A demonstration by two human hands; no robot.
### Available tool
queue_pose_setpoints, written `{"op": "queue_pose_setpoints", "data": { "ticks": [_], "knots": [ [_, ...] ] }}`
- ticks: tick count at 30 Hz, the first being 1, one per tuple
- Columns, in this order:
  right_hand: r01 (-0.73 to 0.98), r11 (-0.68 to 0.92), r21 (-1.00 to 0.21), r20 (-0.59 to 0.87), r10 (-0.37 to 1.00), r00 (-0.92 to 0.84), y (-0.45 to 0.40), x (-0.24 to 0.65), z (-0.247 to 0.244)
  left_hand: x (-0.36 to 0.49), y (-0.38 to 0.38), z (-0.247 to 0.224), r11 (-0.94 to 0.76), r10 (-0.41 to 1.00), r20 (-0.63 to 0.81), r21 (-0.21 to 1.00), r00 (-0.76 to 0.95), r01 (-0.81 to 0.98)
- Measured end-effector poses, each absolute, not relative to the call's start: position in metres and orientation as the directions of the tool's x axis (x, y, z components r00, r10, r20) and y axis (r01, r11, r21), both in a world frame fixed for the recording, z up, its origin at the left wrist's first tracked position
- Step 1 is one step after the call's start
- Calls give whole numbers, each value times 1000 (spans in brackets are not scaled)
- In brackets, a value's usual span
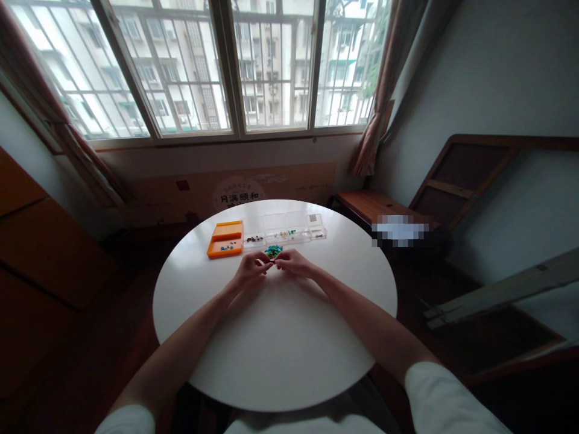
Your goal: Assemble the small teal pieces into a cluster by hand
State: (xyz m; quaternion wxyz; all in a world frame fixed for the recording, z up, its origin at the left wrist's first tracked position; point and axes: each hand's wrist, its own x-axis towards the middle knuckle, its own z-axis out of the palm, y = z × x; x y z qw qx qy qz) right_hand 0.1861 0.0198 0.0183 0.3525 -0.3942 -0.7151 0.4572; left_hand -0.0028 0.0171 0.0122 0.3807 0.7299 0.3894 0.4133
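Both hands meet over the middle of a round white table (280,337). My left hand (254,267) and my right hand (292,263) are closed, fingertips pinched close together around something small and dark that I cannot make out. Just beyond them lies a pile of small green, blue and dark pieces (274,250). An orange tray (210,250) with a few blue pieces stands behind my left hand. To its right, clear plastic boxes (301,237) with raised lids hold small dark, pale and green pieces.
Behind the table, a printed cardboard box (294,184) leans below the barred window. A wooden bench (366,205) stands at the right, with a blurred white patch beside it. An orange-brown cabinet (40,265) is at the left.
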Motion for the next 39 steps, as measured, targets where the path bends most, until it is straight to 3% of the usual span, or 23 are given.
{"op": "queue_pose_setpoints", "data": {
  "ticks": [16, 28, 39],
  "knots": [
    [238, 239, -941, 122, 899, -421, 20, 186, 19, -1, 13, 22, -338, 907, 269, 925, 324, 176],
    [247, 260, -934, 129, 886, -446, 18, 186, 21, -4, 17, 12, -441, 883, 332, 829, 330, 344],
    [275, 282, -919, 131, 876, -464, 15, 186, 25, -5, 19, 9, -466, 876, 351, 795, 332, 388]
  ]
}}
